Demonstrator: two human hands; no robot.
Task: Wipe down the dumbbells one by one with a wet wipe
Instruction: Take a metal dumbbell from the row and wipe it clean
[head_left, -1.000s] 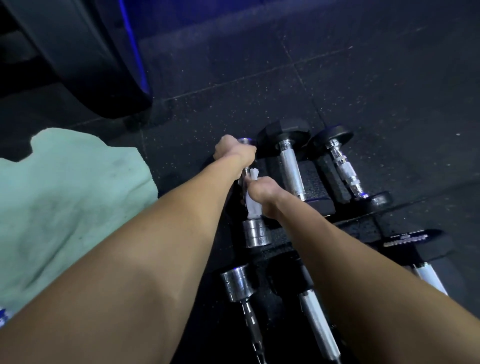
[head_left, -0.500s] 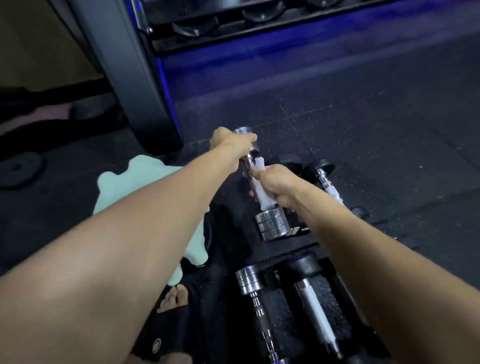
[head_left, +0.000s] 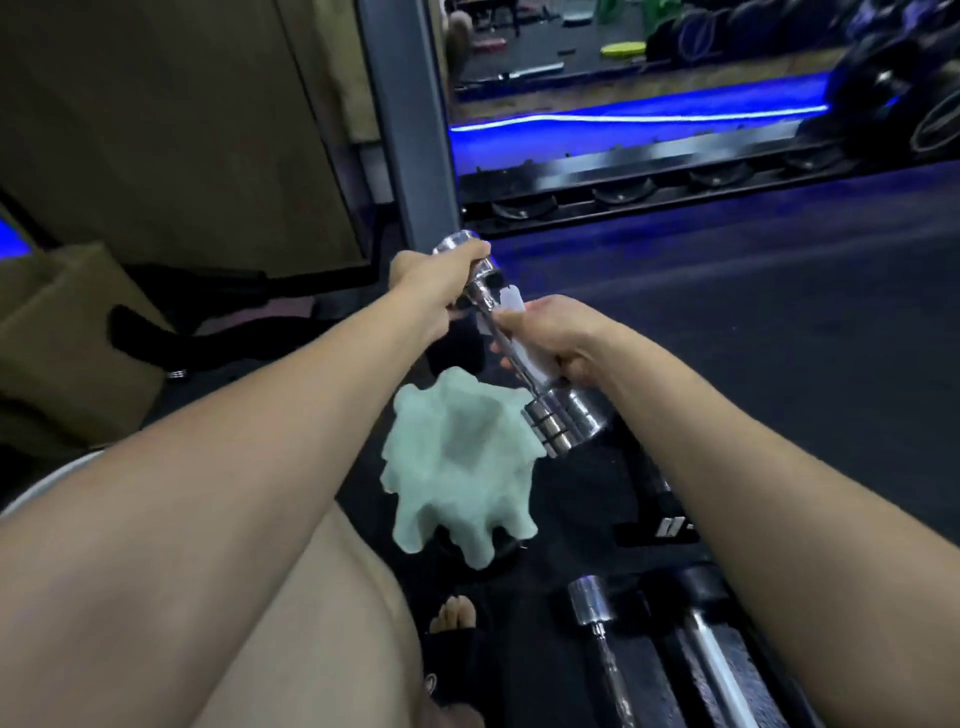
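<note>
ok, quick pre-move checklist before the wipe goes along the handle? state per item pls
1. Left hand grip on the far head of the chrome dumbbell: ok, fingers curled round it.
2. Right hand grip on the handle with the wet wipe: ok, wipe sticks out above the fist.
3. Dumbbell clear of the floor: ok, held in the air, tilted, near head lowest.
4. Wipe wrapped all round the handle: cannot tell, the fingers hide it.
5. Space under the near head: ok, it hangs over the green cloth, apart from the dumbbells on the floor.
6. Wipe still wet: cannot tell.
</note>
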